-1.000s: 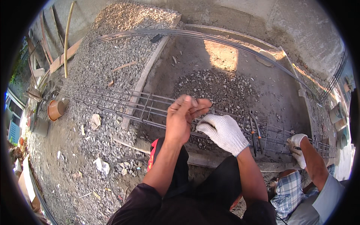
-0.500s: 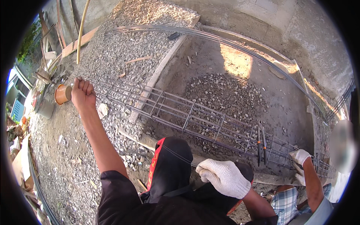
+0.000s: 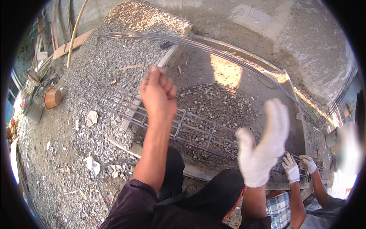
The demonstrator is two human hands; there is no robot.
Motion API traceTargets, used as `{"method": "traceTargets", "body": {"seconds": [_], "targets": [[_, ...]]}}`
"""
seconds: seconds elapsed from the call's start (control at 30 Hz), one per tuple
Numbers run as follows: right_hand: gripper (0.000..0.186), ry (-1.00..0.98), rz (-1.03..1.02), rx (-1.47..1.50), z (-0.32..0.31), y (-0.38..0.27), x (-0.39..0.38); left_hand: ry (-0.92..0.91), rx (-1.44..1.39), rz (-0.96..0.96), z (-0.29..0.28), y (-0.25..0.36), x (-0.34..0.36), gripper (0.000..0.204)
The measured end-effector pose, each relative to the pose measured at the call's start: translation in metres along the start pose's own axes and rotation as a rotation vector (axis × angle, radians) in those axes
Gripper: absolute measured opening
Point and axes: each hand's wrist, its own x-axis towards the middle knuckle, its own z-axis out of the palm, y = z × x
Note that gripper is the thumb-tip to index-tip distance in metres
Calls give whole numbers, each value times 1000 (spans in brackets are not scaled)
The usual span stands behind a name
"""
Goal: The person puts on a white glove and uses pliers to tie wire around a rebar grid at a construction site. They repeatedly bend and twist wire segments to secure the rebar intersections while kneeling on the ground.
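My left hand [image 3: 158,93] is bare and curled into a fist, raised over the middle of a long rebar cage [image 3: 198,129] that lies across the ground. I see nothing held in it. My right hand [image 3: 263,150] wears a white glove and is lifted with fingers spread flat, empty, above the right part of the cage. Neither hand touches the steel. My dark sleeves and knees fill the lower edge.
A co-worker at the lower right has two white-gloved hands [image 3: 299,166] on the cage's end. A bundle of long bent rebar [image 3: 190,42] runs along the far side. Gravel pile [image 3: 114,53], orange pot [image 3: 51,98], wooden plank [image 3: 72,44] and yellow pipe [image 3: 76,30] lie to the left.
My left hand swung from far out on the left back to the middle, still closed. My gloved right hand rose from near my lap and opened flat.
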Motion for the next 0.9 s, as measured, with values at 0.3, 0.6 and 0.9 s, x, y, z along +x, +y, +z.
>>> {"method": "traceTargets", "body": {"seconds": [0.3, 0.6, 0.9], "targets": [[22, -716, -226, 181, -1, -14, -20, -128, 34, -15, 31, -50, -10, 31], [19, -1182, -310, 266, 22, 2, -16, -543, 104, 47, 35, -36, -43, 33], [24, -1188, -262, 143, 49, 31, -3, -545, -4, -106, 30, -34, -40, 33]]}}
